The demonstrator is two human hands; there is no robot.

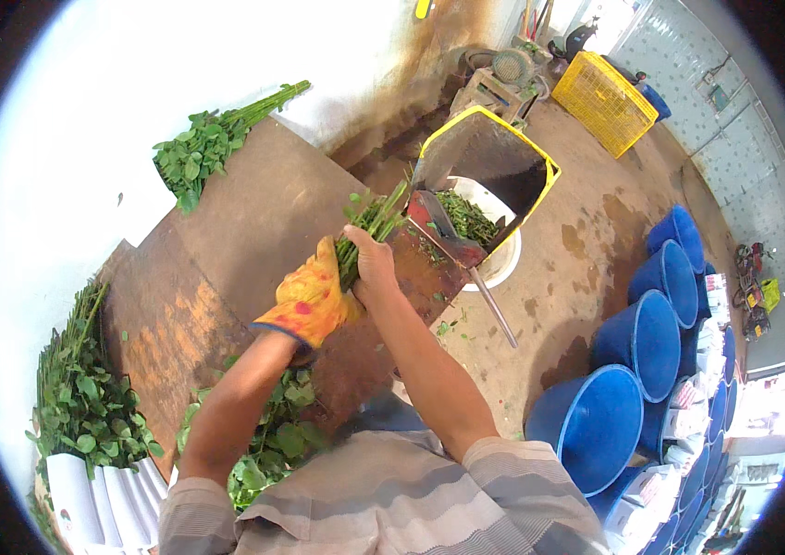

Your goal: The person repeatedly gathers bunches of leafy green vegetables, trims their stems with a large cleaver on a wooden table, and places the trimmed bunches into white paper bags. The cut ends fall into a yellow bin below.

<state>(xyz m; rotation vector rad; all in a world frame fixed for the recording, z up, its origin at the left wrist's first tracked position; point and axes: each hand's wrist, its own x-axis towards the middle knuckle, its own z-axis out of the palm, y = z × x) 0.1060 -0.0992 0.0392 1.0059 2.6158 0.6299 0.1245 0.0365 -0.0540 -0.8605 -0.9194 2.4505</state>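
Observation:
My left hand (312, 295), in an orange-yellow work glove with red spots, grips a bundle of green cut stems (382, 216). My bare right hand (373, 263) is closed around the same bundle just above the glove. The stem ends point towards a red lever cutter (434, 220) at the table's edge. Its long metal handle (493, 305) slants down to the right. The bundle's leaves (288, 416) hang below my left forearm, partly hidden by it. Beyond the cutter, a white tub (509, 257) holds green stem clippings (465, 216) under a yellow-edged chute (534, 149).
Leafy stem bundles lie on the brown worktable (281, 180): one tied bundle (205, 149) at the back, a larger pile (83, 388) at left above white corrugated sheets (111, 506). Blue buckets (593, 423) line the right. A yellow crate (604, 104) and machine (507, 76) stand behind.

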